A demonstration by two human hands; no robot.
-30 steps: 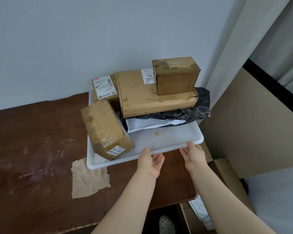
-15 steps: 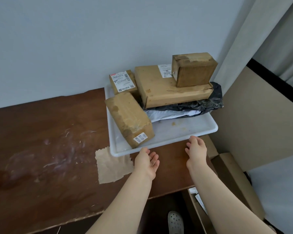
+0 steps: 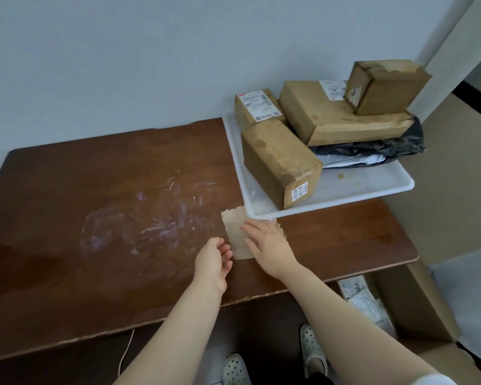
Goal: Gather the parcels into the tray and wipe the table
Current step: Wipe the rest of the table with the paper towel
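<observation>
A white tray (image 3: 345,190) sits at the table's far right corner, its right end hanging past the table edge. It holds several brown cardboard parcels (image 3: 281,162) and a black plastic mailer (image 3: 372,148). A brown paper towel (image 3: 235,234) lies on the dark wooden table (image 3: 67,245) just in front of the tray's left corner. My right hand (image 3: 267,243) rests flat on the towel with straight fingers. My left hand (image 3: 214,259) hovers beside the towel's left edge, fingers loosely curled and holding nothing. White smears (image 3: 150,218) mark the tabletop to the left.
An open cardboard box (image 3: 400,307) with white packets stands on the floor at the right, below the table. A wall runs behind the table. My feet in white clogs (image 3: 313,348) show beneath the table's front edge.
Both hands left the tray's front rim and moved left to the paper towel; my right hand now lies on it. The view has shifted left.
</observation>
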